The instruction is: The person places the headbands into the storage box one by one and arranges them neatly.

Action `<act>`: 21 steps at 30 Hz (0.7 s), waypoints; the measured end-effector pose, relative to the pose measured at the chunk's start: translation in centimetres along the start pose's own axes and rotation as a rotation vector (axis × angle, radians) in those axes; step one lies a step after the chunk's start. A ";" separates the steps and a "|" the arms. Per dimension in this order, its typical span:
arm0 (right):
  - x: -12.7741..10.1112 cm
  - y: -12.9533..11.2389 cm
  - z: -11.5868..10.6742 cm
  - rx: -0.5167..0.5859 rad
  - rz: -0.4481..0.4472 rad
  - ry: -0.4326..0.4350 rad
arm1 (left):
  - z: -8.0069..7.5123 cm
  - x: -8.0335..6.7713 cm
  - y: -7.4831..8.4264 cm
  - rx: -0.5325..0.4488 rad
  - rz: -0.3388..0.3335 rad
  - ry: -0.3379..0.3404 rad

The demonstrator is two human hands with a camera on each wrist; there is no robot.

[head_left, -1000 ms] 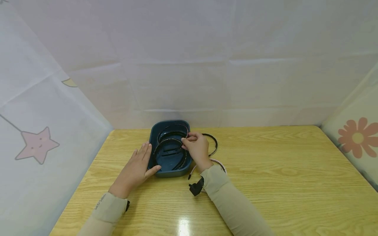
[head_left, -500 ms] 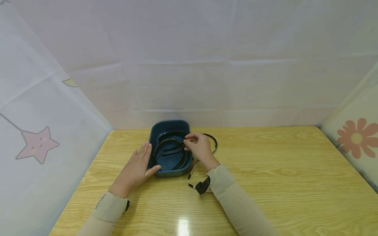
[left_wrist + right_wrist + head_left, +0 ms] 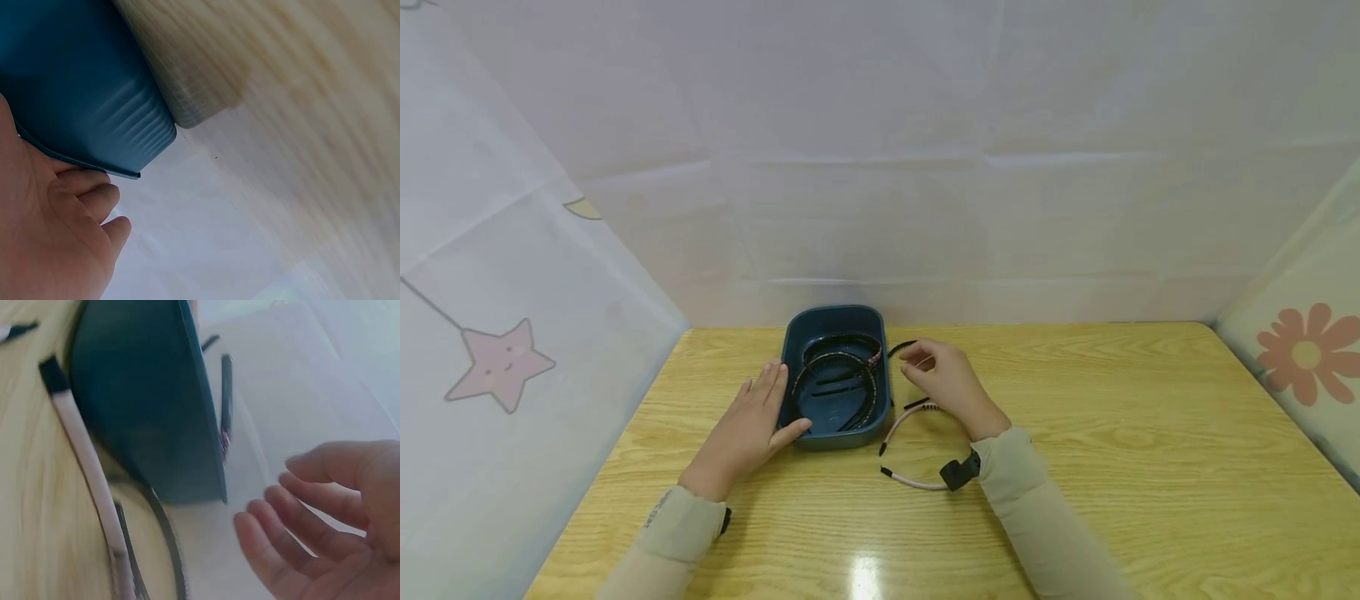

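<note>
A dark blue plastic basket [image 3: 835, 443] stands on the table, with several black headbands [image 3: 833, 357] lying in it. One of them shows a pink patterned end [image 3: 875, 357] at the basket's right side. My left hand [image 3: 747, 425] rests along the left rim, fingers straight and thumb over the near edge; the left wrist view shows fingers [image 3: 94, 187] at the rim. Just right of the basket, my right hand [image 3: 951, 379] holds nothing, its fingers loosely bent. Beneath it are a pink headband [image 3: 895, 429] and a black headband [image 3: 901, 347], partly hidden by the hand.
The wooden table [image 3: 1120, 450] extends to the right and toward the front. A pale cloth wall [image 3: 880, 208] rises behind its back edge. More printed cloth, with a star [image 3: 501, 364] and a flower [image 3: 1307, 354], hangs at the sides.
My right hand has let go of a headband in the basket and moved right, out over the headbands on the table. The left hand keeps its place on the rim.
</note>
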State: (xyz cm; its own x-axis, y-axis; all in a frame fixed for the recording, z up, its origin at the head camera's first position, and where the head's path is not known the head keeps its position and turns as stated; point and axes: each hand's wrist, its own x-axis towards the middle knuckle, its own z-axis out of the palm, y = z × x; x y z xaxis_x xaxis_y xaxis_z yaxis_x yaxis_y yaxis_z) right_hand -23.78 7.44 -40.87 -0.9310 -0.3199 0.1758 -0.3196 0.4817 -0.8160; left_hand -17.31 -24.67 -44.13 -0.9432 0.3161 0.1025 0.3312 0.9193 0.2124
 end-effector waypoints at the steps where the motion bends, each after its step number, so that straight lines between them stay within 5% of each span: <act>1: -0.2 0.2 -0.4 -0.019 0.001 -0.015 | 0.0 0.0 0.0 0.000 -0.001 -0.002; 21: -2.0 4.2 -4.3 -0.179 0.123 -0.263 | 0.1 0.0 -0.1 -0.004 0.001 0.003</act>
State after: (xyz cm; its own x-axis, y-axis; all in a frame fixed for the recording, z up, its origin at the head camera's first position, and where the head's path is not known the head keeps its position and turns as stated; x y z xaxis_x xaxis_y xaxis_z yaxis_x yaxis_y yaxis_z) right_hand -23.99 13.62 -42.28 -0.8947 -0.4384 -0.0850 -0.2551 0.6580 -0.7085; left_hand -17.36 -24.70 -44.28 -0.9426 0.3167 0.1058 0.3327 0.9180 0.2158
